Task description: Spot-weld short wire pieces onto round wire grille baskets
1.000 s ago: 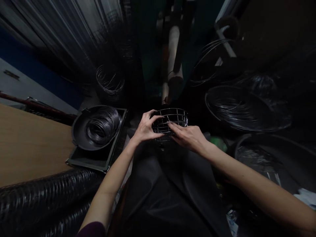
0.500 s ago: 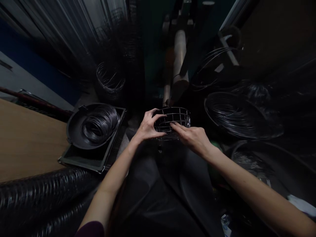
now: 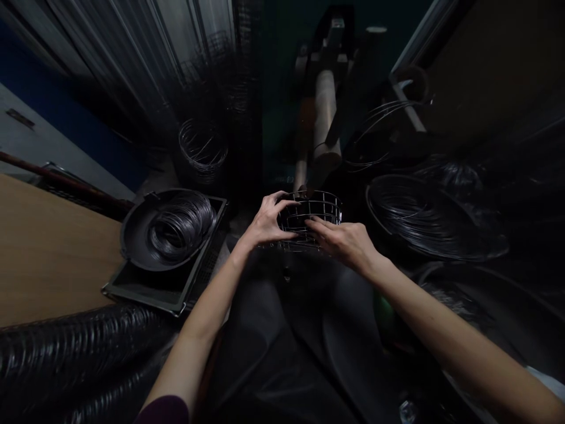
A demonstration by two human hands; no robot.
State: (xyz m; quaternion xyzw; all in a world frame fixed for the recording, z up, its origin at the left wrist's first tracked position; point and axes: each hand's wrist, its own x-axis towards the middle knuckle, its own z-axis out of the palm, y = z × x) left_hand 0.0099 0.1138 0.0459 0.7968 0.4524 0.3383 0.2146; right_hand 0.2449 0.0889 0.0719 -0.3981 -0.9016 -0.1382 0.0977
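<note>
A small round wire basket of thin metal rods sits just beyond my lap, at the middle of the view. My left hand grips its left side, thumb below and fingers curled over the rim. My right hand lies against the near right side, fingers stretched along the wires and pressing on them. The basket's lower part is hidden behind both hands.
A dark pan with a coil of wire rings rests in a tray at left, beside a wooden tabletop. Large wire coils lie at right. A machine post rises behind the basket. Black stacked rings fill the lower left.
The view has shifted slightly; both hands stay on the wire basket, with my left fingers curling a little further over the rim.
</note>
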